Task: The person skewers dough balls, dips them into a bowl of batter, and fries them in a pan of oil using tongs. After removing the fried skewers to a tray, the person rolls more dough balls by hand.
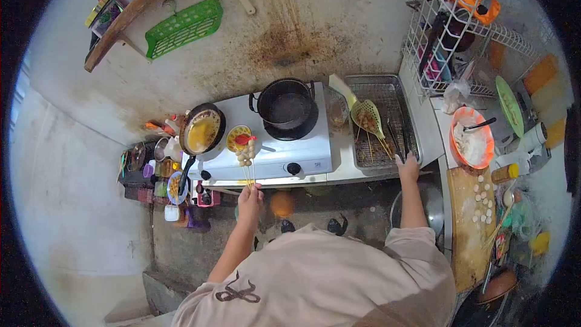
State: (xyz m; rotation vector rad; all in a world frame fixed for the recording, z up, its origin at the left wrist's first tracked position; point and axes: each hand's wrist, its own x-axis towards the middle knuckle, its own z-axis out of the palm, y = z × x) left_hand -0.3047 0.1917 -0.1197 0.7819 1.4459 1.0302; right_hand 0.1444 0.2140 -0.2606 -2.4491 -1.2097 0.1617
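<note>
My left hand [249, 198] is closed around the lower ends of several thin skewers [247, 173]. Pale round balls [246, 152] are threaded on their upper ends, in front of a yellow patterned bowl [239, 138] with something red in it. Over at the tray's near right corner, my right hand [408, 163] has its fingers at the lower end of dark tongs [395, 137], apparently pinching them. Beside the tongs, a yellow-green slotted scoop [365, 115] lies in the metal tray [357, 157], with browned food and skewers in and below it.
A white stove [315, 157] bears a black pot [287, 106] and a frying pan [206, 130] with yellow liquid. To the right stand an orange basin [472, 156] of white powder and a wooden board [466, 248] with pale pieces. A wire rack [423, 54] rises behind.
</note>
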